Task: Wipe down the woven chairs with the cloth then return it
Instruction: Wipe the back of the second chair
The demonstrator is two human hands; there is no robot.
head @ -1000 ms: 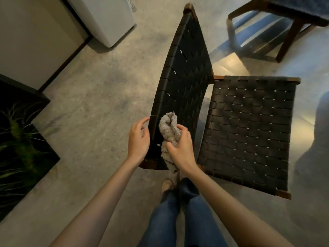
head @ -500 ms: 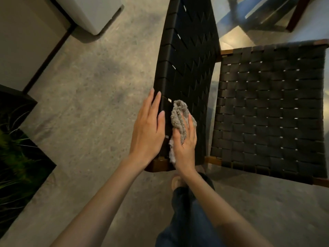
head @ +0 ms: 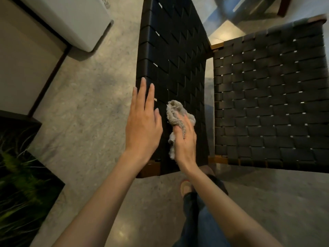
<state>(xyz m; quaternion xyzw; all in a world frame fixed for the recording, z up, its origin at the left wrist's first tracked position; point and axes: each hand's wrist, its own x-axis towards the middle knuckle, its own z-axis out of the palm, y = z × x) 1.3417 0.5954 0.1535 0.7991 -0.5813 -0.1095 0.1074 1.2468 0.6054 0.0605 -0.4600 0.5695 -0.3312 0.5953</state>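
A black woven chair stands below me, its backrest point(head: 174, 56) rising toward the camera and its seat point(head: 272, 104) spreading to the right. A grey fluffy cloth point(head: 175, 114) lies bunched against the backrest near its top rail. My right hand point(head: 185, 141) presses the cloth onto the weave with fairly straight fingers. My left hand point(head: 142, 123) lies flat with straight fingers on the backrest's left edge, beside the cloth.
A white appliance point(head: 71, 20) stands at the top left by a wall. A dark planter with green grass point(head: 23, 184) sits at the left edge. Another chair's wooden leg point(head: 284, 8) shows at the top right. My jeans and shoe point(head: 185, 189) are below.
Both hands have slid up the backrest. My left hand went from curled near the edge to flat on it. The right hand's grip on the cloth flattened into a press. The camera moved closer.
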